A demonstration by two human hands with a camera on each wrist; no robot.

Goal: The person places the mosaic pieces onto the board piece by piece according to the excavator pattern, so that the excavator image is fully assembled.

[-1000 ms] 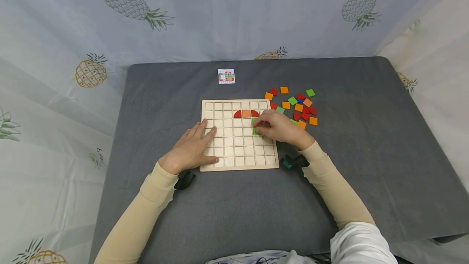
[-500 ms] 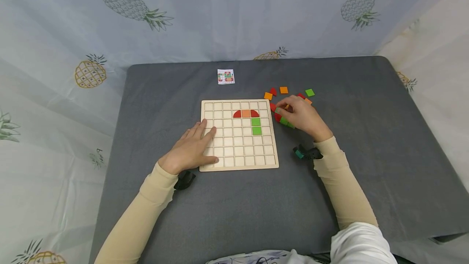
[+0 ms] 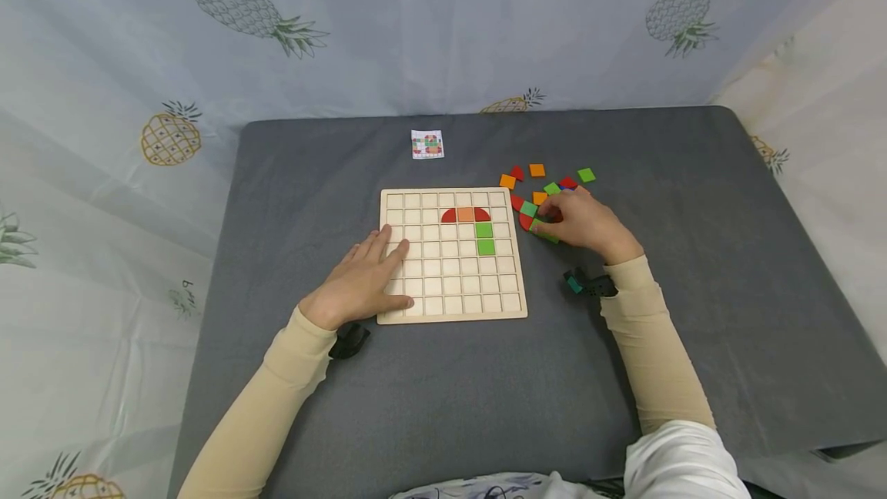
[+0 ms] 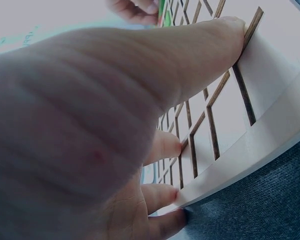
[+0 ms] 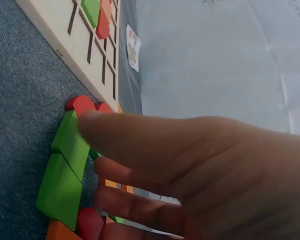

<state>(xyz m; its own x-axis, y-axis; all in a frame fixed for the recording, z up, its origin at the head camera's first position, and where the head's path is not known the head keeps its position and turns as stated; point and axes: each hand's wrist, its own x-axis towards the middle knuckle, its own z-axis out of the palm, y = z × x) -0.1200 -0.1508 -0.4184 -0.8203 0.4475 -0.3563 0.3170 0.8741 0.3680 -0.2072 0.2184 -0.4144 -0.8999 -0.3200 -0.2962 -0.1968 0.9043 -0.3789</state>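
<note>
My left hand (image 3: 359,279) lies spread over the left part of a wooden grid board (image 3: 453,320), its thumb and fingertips on the squares and rim. Set into the board are two red rounded tiles with an orange square tile (image 3: 465,215) between them, and two green square tiles (image 3: 485,239) below the right one. My right hand (image 3: 585,223) is over the pile of loose tiles right of the board. In the right wrist view its thumb reaches a green tile (image 5: 72,140) beside another green one; the other fingers are spread apart from the thumb, partly hiding the pile.
A small printed card (image 3: 427,145) with a coloured pattern lies behind the board. Loose tiles, such as an orange square (image 3: 537,170) and a green square (image 3: 586,175), are scattered right of it. All sit on a grey-covered table (image 3: 443,399).
My right hand has left the green tiles in the board and moved right to the pile, then slid slightly farther right and nearer to me. My left hand has stayed put.
</note>
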